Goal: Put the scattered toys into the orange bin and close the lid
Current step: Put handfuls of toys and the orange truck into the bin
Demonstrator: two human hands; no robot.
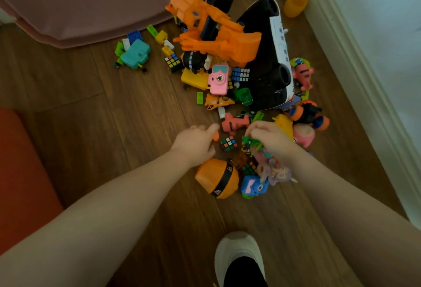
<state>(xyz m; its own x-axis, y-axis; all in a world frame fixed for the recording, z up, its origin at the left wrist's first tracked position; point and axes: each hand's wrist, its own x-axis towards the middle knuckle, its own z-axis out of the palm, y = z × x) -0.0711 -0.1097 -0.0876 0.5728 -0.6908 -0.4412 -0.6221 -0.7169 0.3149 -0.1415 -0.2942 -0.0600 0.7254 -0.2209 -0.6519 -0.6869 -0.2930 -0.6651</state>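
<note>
- Head view looks down at a wooden floor (91, 127) strewn with toys; the landmark for places is the big orange toy truck (211, 29) lying tipped at the top of the heap.
- Touching the truck on its right lies a black-and-white toy plane (268, 59), belly up.
- Just below the truck sits a pink toy camera (219, 80); to the truck's left, apart from the heap, lies a teal block toy (136, 54) among small bricks.
- Well below the truck, near the person, rest a small colour cube (228, 143), a pink toy plane (234, 123), an orange helmet-shaped toy (217, 178) and a blue toy (252, 186).
- Left hand (196, 143) hovers over the floor beside the cube, fingers loosely extended, holding nothing.
- Right hand (270, 137) has its fingers curled round a small green toy (251, 143).
- Orange bin (20, 173) shows only as an orange-red edge far left of the truck, low in the frame; whether its lid is on I cannot tell.
- White slipper (239, 257) stands at the bottom edge.
</note>
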